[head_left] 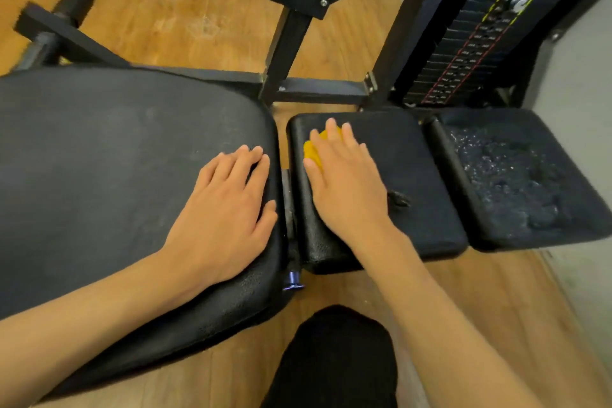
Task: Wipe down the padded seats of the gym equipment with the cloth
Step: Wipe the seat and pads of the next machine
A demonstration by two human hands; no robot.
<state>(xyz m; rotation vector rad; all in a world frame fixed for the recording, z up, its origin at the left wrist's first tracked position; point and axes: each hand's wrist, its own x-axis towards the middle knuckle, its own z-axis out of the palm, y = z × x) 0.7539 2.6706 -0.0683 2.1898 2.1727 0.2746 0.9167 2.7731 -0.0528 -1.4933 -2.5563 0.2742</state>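
A large black padded seat [99,159] fills the left of the head view. My left hand [228,205] lies flat on its right edge, fingers straight. To the right sits a smaller black pad [414,175]. My right hand [344,182] presses a yellow cloth [314,151] flat onto the far left part of that pad; only a bit of cloth shows between and beside the fingers. A third pad [516,175], worn and flaking on top, lies further right.
A black steel frame [288,43] rises behind the pads, with a weight stack [463,53] at the back right. A small tear [399,200] marks the middle pad. My dark-clothed knee [337,358] is at the bottom, over wooden flooring [185,16].
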